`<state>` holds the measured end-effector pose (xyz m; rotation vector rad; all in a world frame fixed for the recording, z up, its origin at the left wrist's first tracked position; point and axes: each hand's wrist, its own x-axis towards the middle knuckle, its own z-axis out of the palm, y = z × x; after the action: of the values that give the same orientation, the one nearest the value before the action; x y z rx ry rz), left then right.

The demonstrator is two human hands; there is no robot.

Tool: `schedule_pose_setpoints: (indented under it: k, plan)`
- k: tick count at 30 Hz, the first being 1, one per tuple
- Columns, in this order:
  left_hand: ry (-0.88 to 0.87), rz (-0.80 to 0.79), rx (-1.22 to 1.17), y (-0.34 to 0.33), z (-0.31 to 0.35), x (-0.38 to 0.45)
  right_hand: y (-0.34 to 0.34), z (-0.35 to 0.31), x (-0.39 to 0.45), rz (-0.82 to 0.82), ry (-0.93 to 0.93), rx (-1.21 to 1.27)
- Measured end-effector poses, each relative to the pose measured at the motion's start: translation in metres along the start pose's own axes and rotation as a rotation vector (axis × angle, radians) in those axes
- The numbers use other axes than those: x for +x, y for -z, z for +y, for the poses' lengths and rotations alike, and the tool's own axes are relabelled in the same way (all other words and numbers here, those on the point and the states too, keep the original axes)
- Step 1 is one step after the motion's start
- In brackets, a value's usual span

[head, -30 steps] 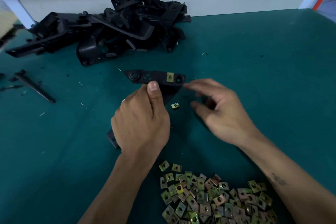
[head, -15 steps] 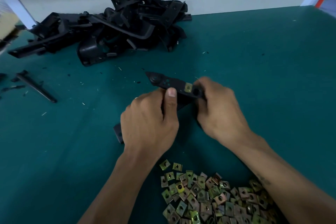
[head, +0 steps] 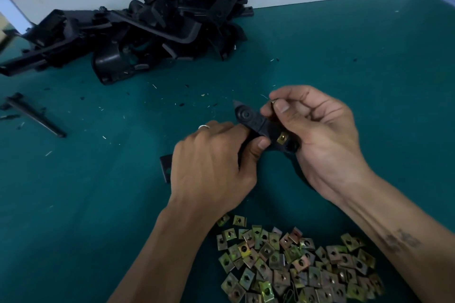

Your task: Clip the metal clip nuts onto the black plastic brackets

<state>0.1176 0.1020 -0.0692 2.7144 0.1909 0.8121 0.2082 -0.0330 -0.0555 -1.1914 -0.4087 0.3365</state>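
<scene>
A black plastic bracket point(head: 253, 120) is held between both hands above the green table. My left hand point(head: 211, 167) grips its lower part, thumb pressed against the underside. One brass-coloured clip nut point(head: 282, 137) sits clipped on the bracket's right end. My right hand point(head: 317, 130) cradles that end, and its thumb and forefinger pinch a second clip nut point(head: 273, 101) just above the bracket. The bracket's far left end point(head: 165, 166) pokes out from under my left hand. A loose heap of clip nuts point(head: 290, 263) lies near the front edge.
A tangled pile of black plastic brackets point(head: 147, 29) sits at the back left against the white wall. A thin black strip point(head: 34, 115) lies at the left. Small plastic shavings point(head: 172, 96) dot the green table point(head: 344, 61).
My right hand picked the loose clip nut off the table and closed in on the bracket's right end. Both hands turned the bracket so its tip points up and left.
</scene>
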Motion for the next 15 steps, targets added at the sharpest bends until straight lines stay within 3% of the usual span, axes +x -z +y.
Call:
schedule_pose_setpoints:
  k: [4, 15]
  plan:
    - [0.007, -0.014, 0.000, 0.000, 0.001, 0.001, -0.006, 0.005, -0.007, 0.025, 0.146, -0.154]
    - [0.003, 0.017, -0.010, 0.001, 0.003, 0.001, -0.012, 0.008, -0.010, 0.038, 0.053, 0.018]
